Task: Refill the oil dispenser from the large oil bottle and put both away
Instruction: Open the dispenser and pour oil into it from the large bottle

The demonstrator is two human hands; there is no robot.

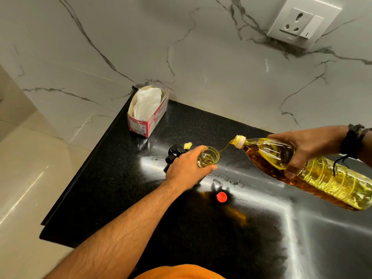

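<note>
My right hand (302, 150) grips the large clear oil bottle (314, 172), tilted with its neck pointing left. A thin stream of yellow oil runs from its mouth into the open glass oil dispenser (209, 157). My left hand (187, 168) holds the dispenser around its body on the black counter (201, 228). The dispenser's black spray top (174, 155) lies on the counter just behind my left hand. The bottle's red cap (221, 197) lies on the counter in front of the dispenser.
A red and white carton (148, 117) with white paper inside stands at the counter's back left corner by the marble wall. A small yellow plug (187, 146) lies next to the spray top. A wall socket (300, 23) is at the upper right. The counter's left edge drops to the floor.
</note>
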